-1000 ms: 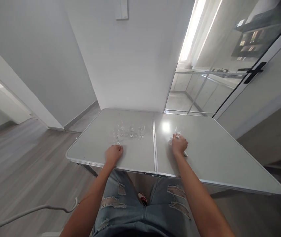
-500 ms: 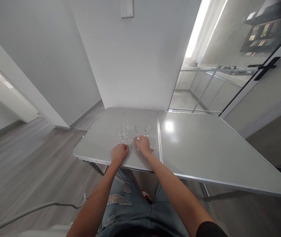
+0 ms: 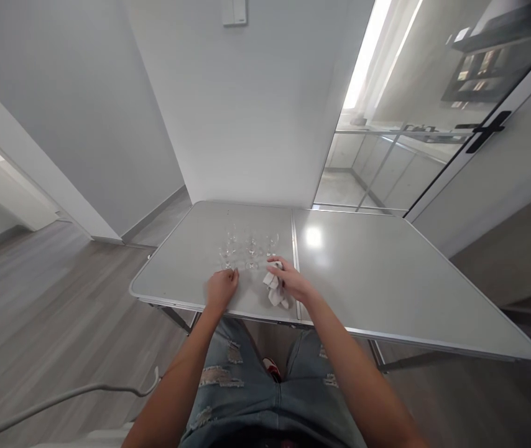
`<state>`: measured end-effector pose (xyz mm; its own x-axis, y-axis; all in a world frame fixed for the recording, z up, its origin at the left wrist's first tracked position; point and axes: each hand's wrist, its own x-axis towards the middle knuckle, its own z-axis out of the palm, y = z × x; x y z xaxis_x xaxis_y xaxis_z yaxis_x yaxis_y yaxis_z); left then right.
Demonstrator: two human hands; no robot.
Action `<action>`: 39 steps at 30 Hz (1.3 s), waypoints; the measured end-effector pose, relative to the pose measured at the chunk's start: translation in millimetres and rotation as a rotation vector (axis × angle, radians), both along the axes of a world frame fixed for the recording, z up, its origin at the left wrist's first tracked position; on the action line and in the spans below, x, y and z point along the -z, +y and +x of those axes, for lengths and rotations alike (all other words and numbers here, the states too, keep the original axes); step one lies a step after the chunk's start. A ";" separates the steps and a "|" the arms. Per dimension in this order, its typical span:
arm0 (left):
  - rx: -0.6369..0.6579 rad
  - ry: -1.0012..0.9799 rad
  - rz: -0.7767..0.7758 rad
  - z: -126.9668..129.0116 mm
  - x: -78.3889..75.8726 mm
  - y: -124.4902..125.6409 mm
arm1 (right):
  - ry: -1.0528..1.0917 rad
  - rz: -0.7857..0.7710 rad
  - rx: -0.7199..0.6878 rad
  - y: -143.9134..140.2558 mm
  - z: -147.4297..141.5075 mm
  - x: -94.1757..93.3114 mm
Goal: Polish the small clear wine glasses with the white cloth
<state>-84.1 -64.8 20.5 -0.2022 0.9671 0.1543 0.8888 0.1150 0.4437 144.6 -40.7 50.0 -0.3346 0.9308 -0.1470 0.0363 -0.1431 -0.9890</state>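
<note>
From where I watch, my right hand (image 3: pixel 293 283) has its fingers closed around a crumpled white cloth (image 3: pixel 275 289), which hangs out of the grip toward the near edge of the folding table (image 3: pixel 387 274). The cloth's long axis runs roughly from the fingertips back toward me, and its lower end seems to touch the tabletop, though I cannot be sure. My left hand (image 3: pixel 221 289) rests on the table with the fingers curled loosely together; it looks empty, and I cannot tell whether its fingertips touch anything.

The relation that counts: the small clear glasses (image 3: pixel 249 246) stand just beyond both sets of fingertips, farther from me, on the left panel of the table. The nearest glass to the left hand is right at its fingertips; the right hand's fingertips are just beside the rightmost glasses, close to the centre seam (image 3: pixel 293 249). Each hand is about equally near the cluster, one at each end.

Counts: one cloth; two hands; the glasses I make out as about six, in two short rows, but they are transparent and small, so the number is uncertain.
</note>
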 end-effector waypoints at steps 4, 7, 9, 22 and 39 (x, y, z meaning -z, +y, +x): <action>0.237 -0.559 0.118 53.6 -5.8 -11.0 | 0.318 -0.081 0.058 -7.2 30.3 -10.0; 0.385 -0.898 0.029 94.0 -8.3 -8.2 | 0.305 -0.007 0.132 -9.8 39.0 -12.0; 0.412 -1.002 -0.007 108.4 -11.3 -0.4 | 0.255 0.043 0.158 -11.3 45.6 -12.2; 0.455 -1.213 -0.215 135.1 -5.0 16.0 | -0.006 0.124 0.377 -6.5 70.9 15.1; 0.332 -1.554 -0.292 140.3 -13.2 23.7 | 0.247 -0.240 0.264 -31.0 107.9 -0.9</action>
